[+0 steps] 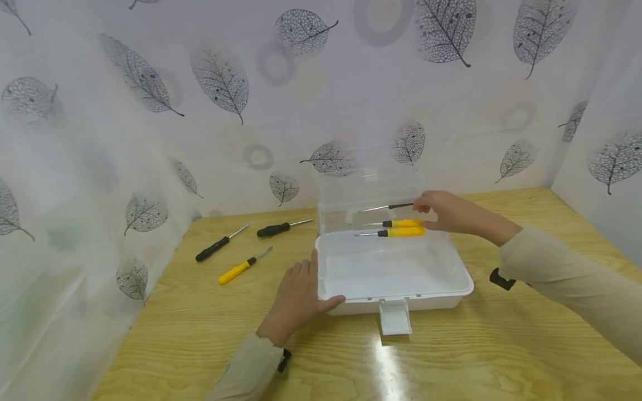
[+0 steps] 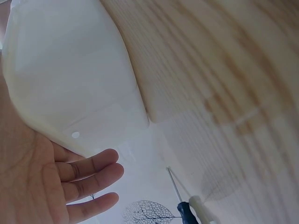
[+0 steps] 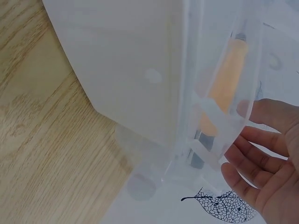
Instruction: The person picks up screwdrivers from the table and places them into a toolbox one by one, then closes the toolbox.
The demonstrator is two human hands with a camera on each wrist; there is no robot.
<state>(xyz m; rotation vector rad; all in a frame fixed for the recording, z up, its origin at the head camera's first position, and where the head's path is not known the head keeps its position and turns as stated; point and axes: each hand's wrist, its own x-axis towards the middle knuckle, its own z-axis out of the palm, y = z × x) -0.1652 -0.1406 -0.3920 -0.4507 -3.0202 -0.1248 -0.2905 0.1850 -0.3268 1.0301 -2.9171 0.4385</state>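
A white plastic box (image 1: 391, 273) stands with its clear lid (image 1: 346, 214) raised at the back. My left hand (image 1: 299, 289) rests at its left side, thumb over the front rim and fingers (image 2: 93, 182) extended along the wall. Bent over the lid's right edge are fingers of my right hand (image 1: 443, 211). They meet the handle end of a thin black screwdriver (image 1: 398, 205); I cannot tell whether they grip it. Below it lie two yellow-handled screwdrivers (image 1: 408, 231), close to my right thumb. One yellow handle (image 3: 228, 77) shows through the clear plastic in the right wrist view.
Left of the box on the wooden table (image 1: 200, 334) lie two black screwdrivers (image 1: 275, 229) and a yellow screwdriver (image 1: 236, 273). A white latch (image 1: 395, 318) hangs from the box's front. Behind and beside the table hangs a leaf-patterned curtain (image 1: 321, 111).
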